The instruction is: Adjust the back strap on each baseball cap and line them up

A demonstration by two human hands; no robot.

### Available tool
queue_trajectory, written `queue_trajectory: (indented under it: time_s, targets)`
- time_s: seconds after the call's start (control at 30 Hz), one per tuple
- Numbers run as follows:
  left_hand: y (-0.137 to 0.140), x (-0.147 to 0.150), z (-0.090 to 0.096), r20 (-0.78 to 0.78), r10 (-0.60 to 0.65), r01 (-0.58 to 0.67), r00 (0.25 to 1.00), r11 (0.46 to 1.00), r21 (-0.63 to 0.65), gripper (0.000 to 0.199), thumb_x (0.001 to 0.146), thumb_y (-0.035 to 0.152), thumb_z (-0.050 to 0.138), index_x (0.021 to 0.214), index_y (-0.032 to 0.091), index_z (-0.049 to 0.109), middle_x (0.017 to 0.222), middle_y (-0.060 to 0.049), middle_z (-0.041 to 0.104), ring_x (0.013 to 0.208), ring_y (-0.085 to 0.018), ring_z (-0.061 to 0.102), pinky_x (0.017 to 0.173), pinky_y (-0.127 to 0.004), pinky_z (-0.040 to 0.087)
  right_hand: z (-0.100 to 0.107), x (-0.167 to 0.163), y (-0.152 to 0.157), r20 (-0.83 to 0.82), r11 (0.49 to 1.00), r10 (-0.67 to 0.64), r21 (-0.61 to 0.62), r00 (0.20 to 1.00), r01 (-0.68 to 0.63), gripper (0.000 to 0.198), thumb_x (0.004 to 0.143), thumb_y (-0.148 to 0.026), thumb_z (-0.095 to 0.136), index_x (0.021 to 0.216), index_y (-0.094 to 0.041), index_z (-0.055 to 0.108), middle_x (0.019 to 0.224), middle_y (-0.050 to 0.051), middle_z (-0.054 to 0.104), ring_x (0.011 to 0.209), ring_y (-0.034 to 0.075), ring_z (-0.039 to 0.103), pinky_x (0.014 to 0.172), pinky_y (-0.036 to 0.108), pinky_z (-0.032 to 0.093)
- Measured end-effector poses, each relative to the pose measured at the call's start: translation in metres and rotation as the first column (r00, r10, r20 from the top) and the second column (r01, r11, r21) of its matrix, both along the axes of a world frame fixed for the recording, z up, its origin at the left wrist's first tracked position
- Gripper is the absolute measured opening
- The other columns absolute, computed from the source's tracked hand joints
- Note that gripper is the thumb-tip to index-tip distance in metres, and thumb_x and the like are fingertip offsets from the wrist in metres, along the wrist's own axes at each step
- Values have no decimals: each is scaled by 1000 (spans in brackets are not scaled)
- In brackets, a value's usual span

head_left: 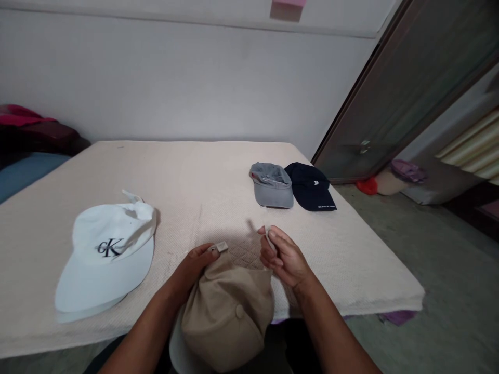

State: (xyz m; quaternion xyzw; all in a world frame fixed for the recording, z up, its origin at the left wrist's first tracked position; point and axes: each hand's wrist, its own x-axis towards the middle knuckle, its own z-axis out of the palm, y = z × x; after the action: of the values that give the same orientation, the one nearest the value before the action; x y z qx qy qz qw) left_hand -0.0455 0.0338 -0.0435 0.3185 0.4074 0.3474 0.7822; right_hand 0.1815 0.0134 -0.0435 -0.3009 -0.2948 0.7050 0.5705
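Note:
A beige cap (230,317) is held over the near edge of the bed, its crown toward me and its paler brim at the lower left. My left hand (197,267) is closed on the cap's back edge, the thumb beside a small light strap end (221,246). On the other side my right hand (283,257) pinches a thin pale strip (270,238), which looks like the cap's other strap end. The two strap ends are apart. To the left lies a white cap (113,249) with black "CK" lettering, brim toward me.
At the bed's far right, a grey cap (273,185) touches a navy cap (312,186). The pale textured bedcover (187,176) reaches the white wall (187,78). Pink and dark cloth (35,124) is piled at the left. Right of the bed is grey floor (440,270).

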Motion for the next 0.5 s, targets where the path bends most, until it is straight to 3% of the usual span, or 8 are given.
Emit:
queue_trajectory:
  time_s: [0.17,0.33,0.5]
  targets:
    - [0,0,-4,21,3,-3,1000,1000,-10,14,70,22,75,80,15,69,65,-2,66,57,-13,58,56,-22,44,1,0,0,15,996,-75,-49,997,76,10,76,-23,65,80,-14,64,69,1,57,53,7,48,52,20,37]
    - [0,0,-1,18,-8,8,1000,1000,-28,15,69,19,74,83,15,70,67,-3,68,58,-14,59,59,-24,45,3,1,2,-3,999,-48,-10,999,48,8,73,-20,61,79,-15,62,60,-3,48,42,4,32,42,19,24]
    - [-2,4,3,-2,-32,33,999,999,26,15,72,21,68,86,15,70,75,-5,70,65,-17,62,63,-26,46,5,-9,0,116,997,28,-78,993,-19,23,82,-37,59,74,-15,57,52,-6,41,39,3,23,38,19,14]
